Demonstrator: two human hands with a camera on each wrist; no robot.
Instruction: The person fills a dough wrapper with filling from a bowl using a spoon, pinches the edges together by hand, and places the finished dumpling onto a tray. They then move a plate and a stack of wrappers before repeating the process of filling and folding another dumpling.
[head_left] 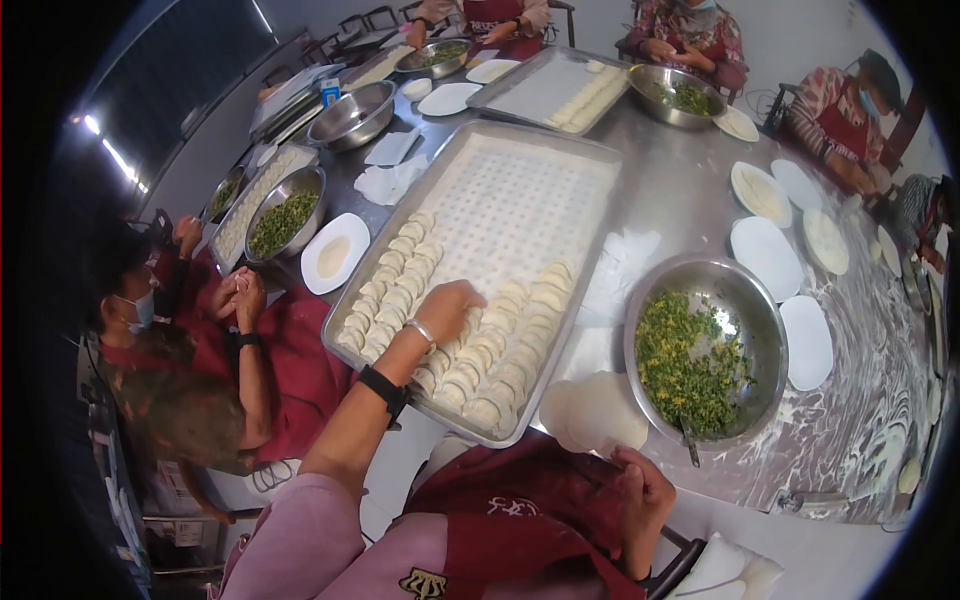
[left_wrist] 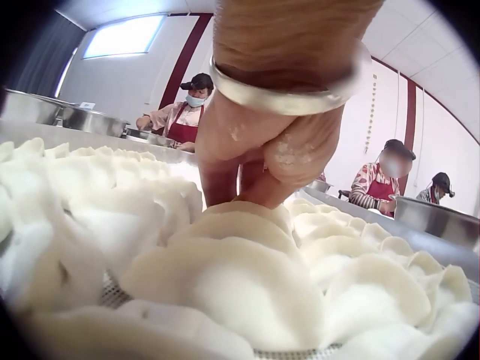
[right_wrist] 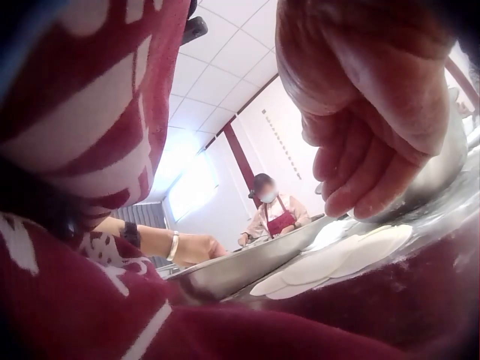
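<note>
My left hand (head_left: 450, 310) reaches over a large metal tray (head_left: 588, 250) holding rows of pale folded dumplings (head_left: 485, 410). In the left wrist view the thumb and fingers (left_wrist: 220, 180) come together at a dumpling (left_wrist: 251, 214) at the far end of a middle row; the fingertips are partly hidden behind it. A silver bangle (left_wrist: 281, 100) circles that wrist. My right hand (head_left: 645, 500) hangs with loosely curled fingers at the table's near edge, holding nothing. Close by it lie several thin round wrappers (head_left: 595, 410), overlapping, also seen below the fingers in the right wrist view.
Right of the tray stands a steel bowl (head_left: 770, 340) of chopped green and yellow filling with a spoon (head_left: 690, 440). White plates (head_left: 806, 343) line its far side. A person (head_left: 190, 370) sits close on the left; others work around the table. A second tray (head_left: 510, 95) lies beyond.
</note>
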